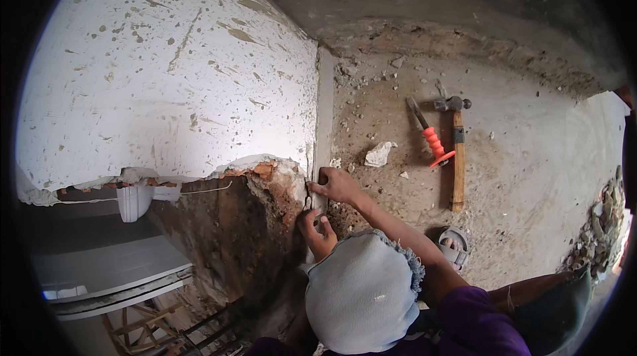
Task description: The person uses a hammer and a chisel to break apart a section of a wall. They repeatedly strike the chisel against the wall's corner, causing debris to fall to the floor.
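Note:
My right hand (340,186) reaches to the plaster edge strip (324,107) of the white wall (199,72), thumb and forefinger touching it beside a dark crack. Just below, my left hand (317,234) is at the same edge, its thumb and forefinger apart. What lies under its fingers is hidden. Broken red brick (266,171) shows in the ragged wall opening beside my hands. Right of them, a ball-peen hammer (458,162) with a wooden handle lies on the dusty concrete floor. A cold chisel (432,138) with an orange-red hand guard lies beside it.
A plaster chunk (379,154) and small crumbs lie on the floor. Rubble (602,221) is heaped at far right. My denim-covered knee (361,296) rises in front; my sandalled foot (453,248) stands to its right. Beyond the opening are a white fixture (135,202) and wooden framing (142,328).

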The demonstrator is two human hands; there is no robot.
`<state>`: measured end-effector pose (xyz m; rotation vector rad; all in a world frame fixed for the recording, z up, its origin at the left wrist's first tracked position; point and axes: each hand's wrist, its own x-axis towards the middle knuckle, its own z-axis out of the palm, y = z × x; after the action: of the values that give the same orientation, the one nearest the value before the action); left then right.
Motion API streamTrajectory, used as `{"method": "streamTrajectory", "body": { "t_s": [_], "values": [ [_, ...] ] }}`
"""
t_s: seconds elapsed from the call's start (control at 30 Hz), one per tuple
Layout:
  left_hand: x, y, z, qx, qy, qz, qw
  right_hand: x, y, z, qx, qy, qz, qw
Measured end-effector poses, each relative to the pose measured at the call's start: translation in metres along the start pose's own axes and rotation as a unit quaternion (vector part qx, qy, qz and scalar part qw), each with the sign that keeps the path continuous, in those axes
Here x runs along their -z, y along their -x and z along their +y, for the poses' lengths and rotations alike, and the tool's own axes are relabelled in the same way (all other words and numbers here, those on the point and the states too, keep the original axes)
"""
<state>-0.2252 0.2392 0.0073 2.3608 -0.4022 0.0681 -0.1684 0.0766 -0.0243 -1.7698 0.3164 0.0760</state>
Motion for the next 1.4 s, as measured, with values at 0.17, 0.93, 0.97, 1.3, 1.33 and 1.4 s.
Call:
{"method": "streamTrajectory", "body": {
  "t_s": [0.17, 0.93, 0.97, 1.3, 1.33, 1.4],
  "values": [
    [0.002, 0.003, -0.009, 0.0, 0.02, 0.012, 1.0, 0.008, 0.003, -0.004, -0.018, -0.006, -0.01, 1.0],
    [0.031, -0.012, -0.025, 0.061, 0.027, -0.063, 0.996, 0.02, 0.039, -0.004, -0.042, -0.018, 0.015, 0.999],
    [0.028, -0.014, -0.018, 0.064, 0.01, -0.06, 0.996, 0.032, 0.042, -0.002, -0.055, -0.022, 0.031, 0.998],
    [0.051, -0.023, 0.003, 0.184, 0.104, -0.107, 0.971, 0.103, 0.025, -0.019, 0.013, -0.002, 0.196, 0.981],
    [0.056, -0.027, 0.013, 0.207, 0.107, -0.103, 0.967, 0.122, 0.021, -0.015, 0.01, 0.032, 0.205, 0.978],
    [0.062, -0.038, 0.049, 0.206, 0.151, -0.085, 0.963, 0.173, 0.015, -0.018, 0.015, 0.1, 0.224, 0.969]
  ]
}}
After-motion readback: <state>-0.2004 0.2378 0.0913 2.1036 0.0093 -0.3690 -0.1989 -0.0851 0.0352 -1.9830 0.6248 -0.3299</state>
